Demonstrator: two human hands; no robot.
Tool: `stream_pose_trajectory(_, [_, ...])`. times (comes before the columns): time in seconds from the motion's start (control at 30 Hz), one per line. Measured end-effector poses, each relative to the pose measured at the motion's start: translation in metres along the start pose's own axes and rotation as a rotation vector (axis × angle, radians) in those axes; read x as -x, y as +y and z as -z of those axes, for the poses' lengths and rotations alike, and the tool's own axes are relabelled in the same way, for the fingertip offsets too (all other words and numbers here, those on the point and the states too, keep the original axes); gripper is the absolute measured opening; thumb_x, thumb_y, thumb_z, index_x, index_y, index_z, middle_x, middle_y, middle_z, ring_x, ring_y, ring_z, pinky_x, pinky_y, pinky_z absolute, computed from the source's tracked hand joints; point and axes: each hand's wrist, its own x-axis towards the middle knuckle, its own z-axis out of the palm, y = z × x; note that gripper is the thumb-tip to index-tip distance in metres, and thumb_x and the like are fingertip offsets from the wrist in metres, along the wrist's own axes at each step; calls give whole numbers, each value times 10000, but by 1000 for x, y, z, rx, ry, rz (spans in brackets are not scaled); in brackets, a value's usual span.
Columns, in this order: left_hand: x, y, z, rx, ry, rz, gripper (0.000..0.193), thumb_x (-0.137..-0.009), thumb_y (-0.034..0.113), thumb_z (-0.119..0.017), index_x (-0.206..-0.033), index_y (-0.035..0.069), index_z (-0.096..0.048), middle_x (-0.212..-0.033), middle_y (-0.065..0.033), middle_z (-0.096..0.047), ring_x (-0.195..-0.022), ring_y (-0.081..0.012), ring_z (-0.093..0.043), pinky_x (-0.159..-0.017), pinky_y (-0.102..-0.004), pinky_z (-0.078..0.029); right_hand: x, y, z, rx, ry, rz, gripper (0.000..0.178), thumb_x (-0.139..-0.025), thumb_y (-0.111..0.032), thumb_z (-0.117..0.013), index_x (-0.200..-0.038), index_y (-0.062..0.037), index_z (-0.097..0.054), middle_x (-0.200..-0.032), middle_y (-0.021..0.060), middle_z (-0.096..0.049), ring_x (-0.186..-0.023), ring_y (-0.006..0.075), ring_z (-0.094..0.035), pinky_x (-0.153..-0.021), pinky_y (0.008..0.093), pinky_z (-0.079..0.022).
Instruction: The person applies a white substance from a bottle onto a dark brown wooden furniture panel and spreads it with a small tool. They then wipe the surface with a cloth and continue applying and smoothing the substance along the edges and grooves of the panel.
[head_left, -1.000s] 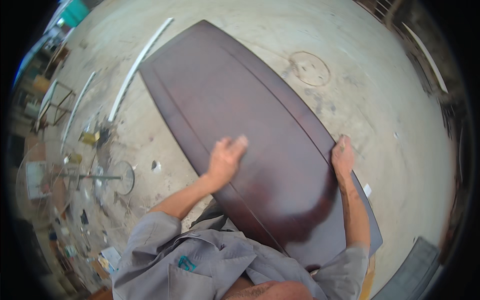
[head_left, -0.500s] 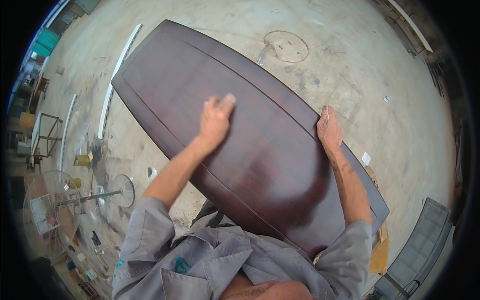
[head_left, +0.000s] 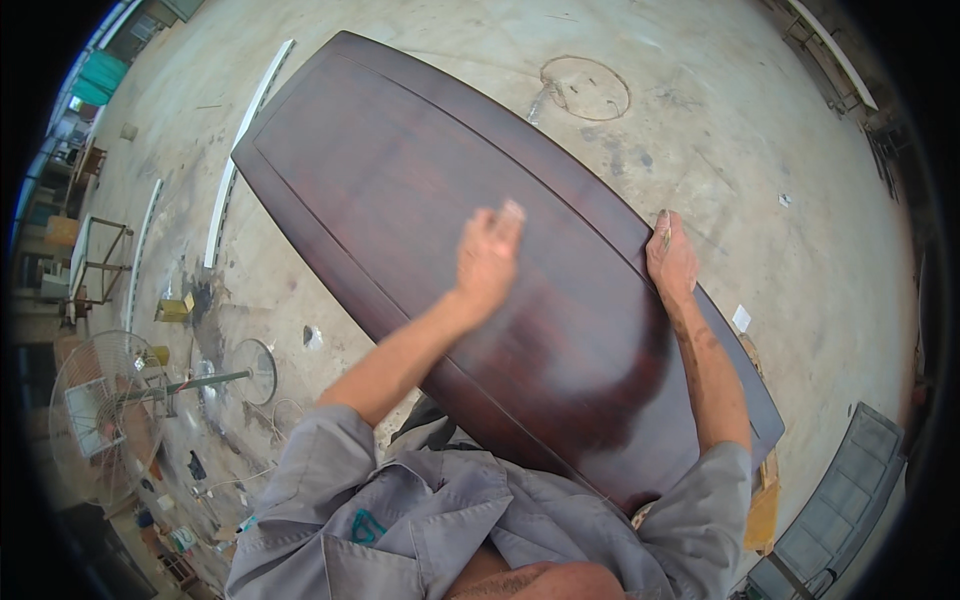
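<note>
Panel: a dark red-brown, glossy panel (head_left: 400,150) lay slantwise in front of the person, its far end to the upper left and its near end at the lower right; a thin dark line ran inside each long side.
Left hand: the left hand (head_left: 488,258) was over the middle of the panel, narrow, its fingers drawn together; they were blurred, so whether they held anything could not be told.
Right hand: the right hand (head_left: 673,258) was at the panel's right long edge, narrow, fingers curled in; whether it gripped that edge or something small could not be told.
Shirt: the person wore a grey shirt (head_left: 420,510), just beside the panel's near end.
Floor: pale, stained concrete floor (head_left: 780,260) spread around, with a round outline (head_left: 588,88) beyond the right edge and a white scrap (head_left: 741,319) near the right forearm.
Left side: a long white strip (head_left: 217,215) lay near the panel's far corner; farther left were a yellow can (head_left: 172,309) and a pedestal fan (head_left: 195,384).
Lower right: a dark grey sectioned panel (head_left: 845,490).
</note>
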Motion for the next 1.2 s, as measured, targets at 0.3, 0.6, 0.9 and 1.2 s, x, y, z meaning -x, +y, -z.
stream_pose_trajectory(0.3, [-37,-36,12,-78,-31,12,296,-910,30,-565,-1186,-28,-654,-1162,-241,-672,-1017,-416,-618,-873,-485,-539,0,5,-2,4,55,52,382,-1101,-385,-398,-1194,-73,-598,-978,270,-710,-937,502,-657,-805,583,-507])
stream_pose_trajectory(0.6, [-31,4,-7,77,-71,-181,421,-848,-30,-575,-1254,-5,-685,-1369,-179,-654,-1108,-409,-595,-936,-473,-516,3,5,3,-1,59,78,405,-1095,-386,-402,-1217,-55,-601,-1089,273,-709,-1009,502,-659,-851,576,-508])
stream_pose_trajectory(0.9, [-12,101,-53,313,-36,-337,465,-842,24,-610,-1305,-10,-633,-1277,-189,-656,-1151,-425,-600,-962,-487,-528,-1,1,-2,16,3,-53,482,-1091,-397,-390,-1383,-72,-594,-1207,294,-684,-1114,500,-640,-961,551,-495])
stream_pose_trajectory(1.2, [-164,-141,-16,29,35,168,327,-902,38,-577,-1212,55,-680,-1243,-226,-642,-1065,-400,-597,-858,-471,-543,-4,13,-14,-36,55,34,430,-1098,-323,-409,-1343,-31,-607,-1119,275,-709,-1051,478,-659,-888,534,-503])
